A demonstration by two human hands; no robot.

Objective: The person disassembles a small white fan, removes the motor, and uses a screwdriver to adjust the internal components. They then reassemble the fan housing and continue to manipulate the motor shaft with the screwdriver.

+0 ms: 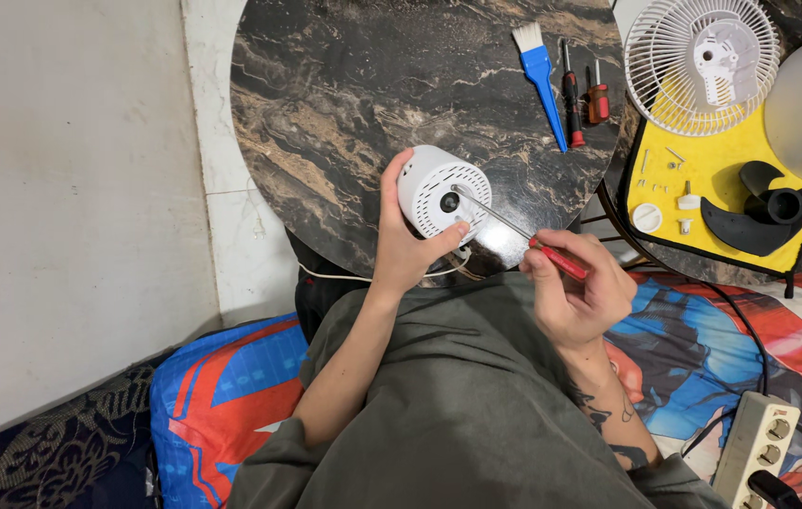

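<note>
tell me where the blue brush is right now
In the head view the blue brush lies at the upper right of the round marble table, just left of two red-handled screwdrivers, beyond both hands.

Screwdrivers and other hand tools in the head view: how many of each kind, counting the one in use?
Screwdrivers: 3, one held in the right hand with its tip at the white motor housing, one long and one short lying on the round table
Brushes: 1, blue
Total: 4
</note>
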